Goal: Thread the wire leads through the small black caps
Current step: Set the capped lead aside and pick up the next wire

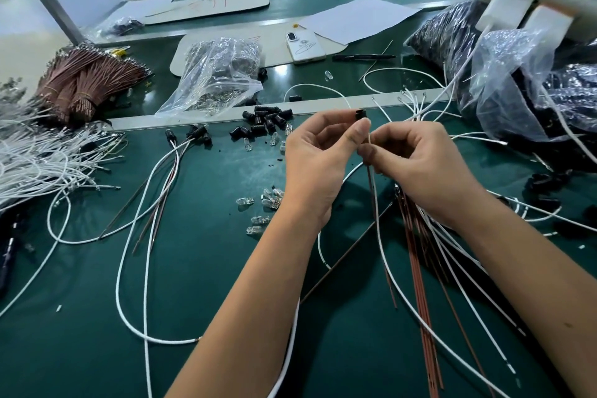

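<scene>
Pinching a black cap (359,114) w/ my left hand (318,158); right hand (420,165) grips two leads (374,191). Few assemblies (193,134) done, many loose caps (265,121) left.

There is a single view, from a wide-angle camera worn on the person's head. It looks forward and steeply down over the green tabletop (200,268), close above both forearms. The left hand (318,160) and right hand (426,168) meet near the frame's centre. Straight lines bow toward the edges, and the far benches and floor fill the top.
</scene>
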The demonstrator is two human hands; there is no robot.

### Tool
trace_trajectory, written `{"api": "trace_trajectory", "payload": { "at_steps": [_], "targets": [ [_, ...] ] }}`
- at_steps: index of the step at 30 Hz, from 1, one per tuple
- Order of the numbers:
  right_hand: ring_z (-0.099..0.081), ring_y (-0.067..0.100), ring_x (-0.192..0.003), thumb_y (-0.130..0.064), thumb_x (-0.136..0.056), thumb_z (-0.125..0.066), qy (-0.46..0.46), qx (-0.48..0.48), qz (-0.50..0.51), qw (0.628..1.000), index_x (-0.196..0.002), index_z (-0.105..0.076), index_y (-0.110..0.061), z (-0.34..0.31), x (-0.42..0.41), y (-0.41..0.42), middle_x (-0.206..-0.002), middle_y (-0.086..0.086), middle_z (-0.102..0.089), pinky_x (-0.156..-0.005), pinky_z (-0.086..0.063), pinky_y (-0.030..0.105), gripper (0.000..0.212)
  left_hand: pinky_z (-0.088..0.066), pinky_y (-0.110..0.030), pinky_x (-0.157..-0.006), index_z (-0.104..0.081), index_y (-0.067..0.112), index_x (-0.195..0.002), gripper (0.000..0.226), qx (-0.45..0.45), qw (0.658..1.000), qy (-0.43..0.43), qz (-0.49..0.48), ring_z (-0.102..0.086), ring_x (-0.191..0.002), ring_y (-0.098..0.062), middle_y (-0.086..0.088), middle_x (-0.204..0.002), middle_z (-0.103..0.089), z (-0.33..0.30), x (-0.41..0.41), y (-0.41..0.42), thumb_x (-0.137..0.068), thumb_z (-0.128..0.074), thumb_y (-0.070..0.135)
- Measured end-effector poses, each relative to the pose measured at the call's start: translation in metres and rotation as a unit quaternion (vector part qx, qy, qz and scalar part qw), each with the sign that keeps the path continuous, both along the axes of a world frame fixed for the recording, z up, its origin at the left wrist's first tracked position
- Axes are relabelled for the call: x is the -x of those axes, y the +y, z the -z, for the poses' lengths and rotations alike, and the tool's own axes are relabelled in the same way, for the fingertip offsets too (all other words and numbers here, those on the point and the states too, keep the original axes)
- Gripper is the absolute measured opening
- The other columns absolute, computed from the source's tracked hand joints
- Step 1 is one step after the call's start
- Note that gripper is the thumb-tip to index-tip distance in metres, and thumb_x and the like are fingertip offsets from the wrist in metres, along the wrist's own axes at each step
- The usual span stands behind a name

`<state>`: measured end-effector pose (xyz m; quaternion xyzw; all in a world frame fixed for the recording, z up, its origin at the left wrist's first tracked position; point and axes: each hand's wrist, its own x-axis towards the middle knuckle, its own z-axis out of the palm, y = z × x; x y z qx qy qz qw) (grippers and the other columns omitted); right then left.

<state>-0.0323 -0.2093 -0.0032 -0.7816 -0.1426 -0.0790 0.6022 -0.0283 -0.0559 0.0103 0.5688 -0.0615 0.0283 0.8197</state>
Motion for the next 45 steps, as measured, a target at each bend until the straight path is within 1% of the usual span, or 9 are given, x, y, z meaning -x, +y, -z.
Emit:
{"api": "trace_trajectory", "payload": {
  "at_steps": [3,5,11,19,25,27,31,42,45],
  "targets": [
    [-0.054,0.004,-0.062,-0.019,-0.094,-0.076,0.013,-0.006,-0.016,1.000,-0.083,-0.075,-0.013,0.0002,-0.0002,-0.0007,-0.065,-0.010,-0.064,-0.060,-0.045,0.020,0.012,-0.058,-0.039,-0.088,-0.068,0.005,-0.090,0.006,-0.011,1.000,0.005,-0.005,-0.068,-0.079,-0.023,-0.014,-0.084,-0.075,0.0000,0.0000,0.0005,-0.088,-0.072,0.001],
    [-0.057,0.001,-0.062,-0.016,-0.093,-0.076,0.018,-0.012,-0.025,0.999,-0.082,-0.076,-0.015,-0.0002,-0.0003,-0.0004,-0.067,-0.010,-0.067,-0.061,-0.046,0.014,0.011,-0.059,-0.036,-0.085,-0.068,0.004,-0.089,0.006,-0.005,1.000,0.009,-0.010,-0.069,-0.078,-0.022,-0.012,-0.084,-0.076,0.0004,0.0004,0.0008,-0.088,-0.073,0.001],
    [-0.060,0.009,-0.065,-0.017,-0.090,-0.079,0.031,-0.010,-0.018,0.999,-0.083,-0.076,-0.012,0.0015,-0.0021,-0.0024,-0.069,-0.001,-0.071,-0.065,-0.051,0.028,0.009,-0.058,-0.027,-0.078,-0.069,0.008,-0.085,0.011,-0.009,1.000,0.006,-0.029,-0.069,-0.073,-0.016,-0.011,-0.082,-0.076,0.0019,0.0019,-0.0017,-0.085,-0.075,-0.001],
    [-0.057,0.008,-0.058,-0.020,-0.091,-0.078,0.034,-0.071,-0.001,0.997,-0.082,-0.079,-0.011,0.0029,-0.0013,-0.0023,-0.065,-0.002,-0.069,-0.057,-0.047,0.018,0.013,-0.056,-0.031,-0.082,-0.068,-0.001,-0.103,0.011,-0.002,0.999,0.033,0.020,-0.069,-0.081,-0.018,-0.009,-0.086,-0.074,0.0009,-0.0015,0.0000,-0.092,-0.067,-0.001],
    [-0.055,0.005,-0.058,-0.017,-0.093,-0.076,0.013,-0.050,0.014,0.999,-0.082,-0.079,-0.013,0.0013,-0.0023,-0.0014,-0.064,-0.007,-0.068,-0.058,-0.045,0.016,0.013,-0.053,-0.023,-0.077,-0.071,0.006,-0.093,0.005,-0.010,0.998,0.062,0.001,-0.067,-0.077,-0.015,-0.008,-0.084,-0.074,0.0010,-0.0007,0.0015,-0.089,-0.072,0.003],
    [-0.054,0.006,-0.060,-0.016,-0.092,-0.076,0.013,-0.039,0.016,0.999,-0.082,-0.077,-0.010,0.0011,-0.0025,-0.0018,-0.064,-0.006,-0.067,-0.059,-0.045,0.017,0.012,-0.053,-0.024,-0.077,-0.071,0.005,-0.093,0.007,-0.001,0.998,0.067,-0.008,-0.067,-0.078,-0.016,-0.011,-0.086,-0.074,0.0008,0.0003,0.0000,-0.088,-0.073,0.002],
    [-0.055,0.011,-0.064,-0.013,-0.093,-0.076,0.006,-0.003,0.027,1.000,-0.082,-0.076,-0.009,0.0001,-0.0014,0.0000,-0.071,0.013,-0.069,-0.062,-0.046,0.026,0.012,-0.054,-0.021,-0.072,-0.071,0.008,-0.090,0.009,0.009,0.997,0.078,-0.027,-0.066,-0.074,-0.014,-0.011,-0.083,-0.072,0.0013,0.0027,-0.0035,-0.086,-0.075,0.001],
    [-0.056,0.022,-0.068,-0.010,-0.094,-0.075,0.002,0.025,0.020,0.999,-0.081,-0.076,-0.008,-0.0068,0.0024,0.0014,-0.076,0.023,-0.068,-0.065,-0.050,0.048,0.013,-0.056,-0.023,-0.072,-0.071,0.007,-0.088,0.011,0.056,0.995,0.081,-0.033,-0.067,-0.075,-0.018,-0.012,-0.082,-0.072,0.0022,0.0059,-0.0075,-0.086,-0.072,-0.004],
    [-0.057,0.018,-0.068,-0.009,-0.093,-0.075,0.009,0.013,0.024,1.000,-0.081,-0.077,-0.009,-0.0057,0.0014,-0.0007,-0.073,0.016,-0.070,-0.065,-0.049,0.041,0.013,-0.055,-0.021,-0.068,-0.070,0.005,-0.091,0.010,0.054,0.995,0.081,-0.024,-0.067,-0.071,-0.014,-0.010,-0.082,-0.073,0.0028,0.0043,-0.0065,-0.087,-0.071,-0.004]
  ]
}}
